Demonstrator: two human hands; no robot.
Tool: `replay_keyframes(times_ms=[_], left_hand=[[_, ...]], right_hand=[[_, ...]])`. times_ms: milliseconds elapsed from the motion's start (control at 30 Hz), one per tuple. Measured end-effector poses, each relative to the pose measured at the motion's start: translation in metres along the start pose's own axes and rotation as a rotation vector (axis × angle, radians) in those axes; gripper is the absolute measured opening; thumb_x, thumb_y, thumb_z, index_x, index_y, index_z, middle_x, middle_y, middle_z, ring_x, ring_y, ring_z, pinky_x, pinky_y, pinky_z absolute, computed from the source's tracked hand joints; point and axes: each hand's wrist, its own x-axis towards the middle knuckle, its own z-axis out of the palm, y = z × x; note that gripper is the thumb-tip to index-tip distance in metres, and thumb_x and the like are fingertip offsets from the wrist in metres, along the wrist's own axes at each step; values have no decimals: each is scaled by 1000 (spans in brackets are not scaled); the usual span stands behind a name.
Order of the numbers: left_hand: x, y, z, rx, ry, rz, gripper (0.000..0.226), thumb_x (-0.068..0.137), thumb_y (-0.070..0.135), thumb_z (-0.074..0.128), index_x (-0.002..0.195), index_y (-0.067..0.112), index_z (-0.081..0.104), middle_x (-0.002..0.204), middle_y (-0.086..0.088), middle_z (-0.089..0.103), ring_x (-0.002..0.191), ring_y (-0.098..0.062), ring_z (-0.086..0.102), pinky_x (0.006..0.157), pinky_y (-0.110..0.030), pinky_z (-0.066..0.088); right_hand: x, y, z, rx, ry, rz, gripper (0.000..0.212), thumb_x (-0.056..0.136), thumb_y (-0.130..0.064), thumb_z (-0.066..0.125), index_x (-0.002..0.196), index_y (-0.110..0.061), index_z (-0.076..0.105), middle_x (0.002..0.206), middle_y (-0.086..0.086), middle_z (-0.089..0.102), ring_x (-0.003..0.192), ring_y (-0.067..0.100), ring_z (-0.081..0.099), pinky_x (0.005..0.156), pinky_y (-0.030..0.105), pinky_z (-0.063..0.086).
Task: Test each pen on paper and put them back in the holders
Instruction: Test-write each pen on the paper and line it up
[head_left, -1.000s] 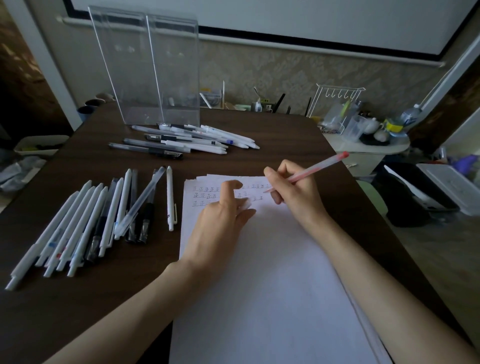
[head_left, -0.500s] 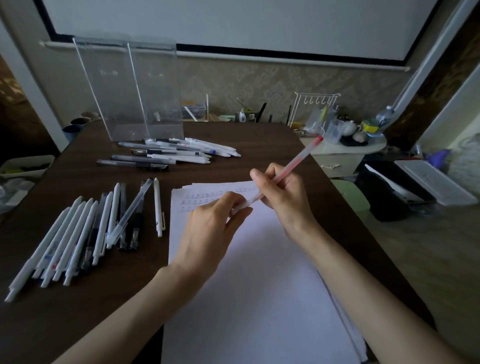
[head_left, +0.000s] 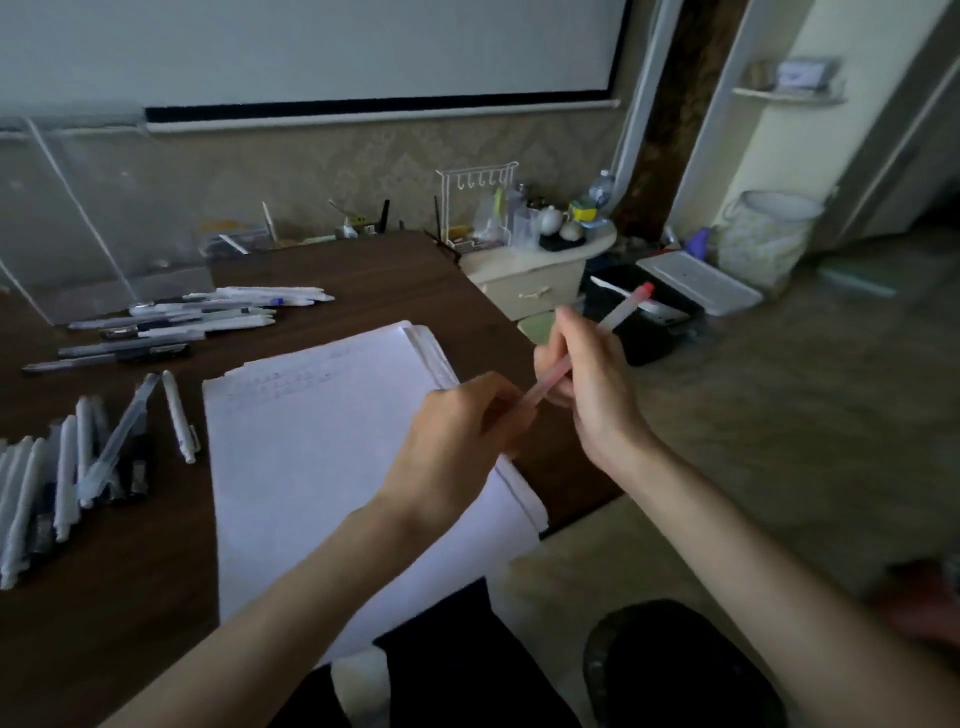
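Red pen (head_left: 618, 313), gripped between both hands

both forearms are bare from the bottom edge of the frame up to the wrists; no sleeve edge shows on either one. left hand (head_left: 457, 441): bare, seen from the back, knuckles toward the camera. right hand (head_left: 592, 384): bare, seen from the back and thumb side. nails on both are short, as far as the soft focus allows. dark trousers (head_left: 447, 670) cover the lap at the bottom of the view, plain black, no seam or marking legible.
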Motion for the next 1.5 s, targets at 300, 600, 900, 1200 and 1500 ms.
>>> replay_keyframes(times_ms=[300, 600, 900, 1200, 1500], left_hand=[[-14, 47, 95, -141, -271, 134, 13, 90, 16, 62, 82, 5, 61, 69, 1, 66, 56, -8, 64, 60, -33, 52], [4, 17, 106, 582, -333, 416, 54, 86, 49, 56, 127, 15, 55, 131, -11, 53, 121, -31, 47, 99, -43, 35], [3, -4, 74, 501, -381, 278, 57, 92, 40, 51, 143, 21, 33, 144, -4, 38, 129, -23, 37, 104, -33, 27], [-13, -62, -62, 525, -254, -107, 50, 89, 46, 44, 136, 30, 43, 145, 7, 37, 129, -13, 38, 103, -27, 33], [-61, -135, -120, 575, -119, -240, 55, 88, 52, 35, 122, 15, 59, 128, -8, 55, 112, -29, 55, 92, -38, 45]], right_hand=[[-64, -2, -98, -193, 332, 53, 45, 98, -15, 40, 53, -16, 33, 44, -8, 34, 40, 6, 33, 42, 17, 29], [-130, 98, -236, -1059, -80, 750, 81, 79, -75, 44, 104, 0, 65, 102, 17, 68, 100, 37, 63, 79, 37, 49], [-50, 27, -164, -923, 61, 179, 19, 95, -27, 51, 95, -12, 63, 89, 0, 65, 86, 14, 62, 69, 22, 43], [30, 13, 22, -884, -429, -184, 16, 93, -20, 53, 86, -11, 64, 79, 1, 63, 72, 9, 57, 63, 18, 42], [92, 84, 174, -766, -631, -174, 15, 91, -10, 52, 92, -2, 65, 89, 4, 63, 79, 14, 54, 60, 12, 34]])
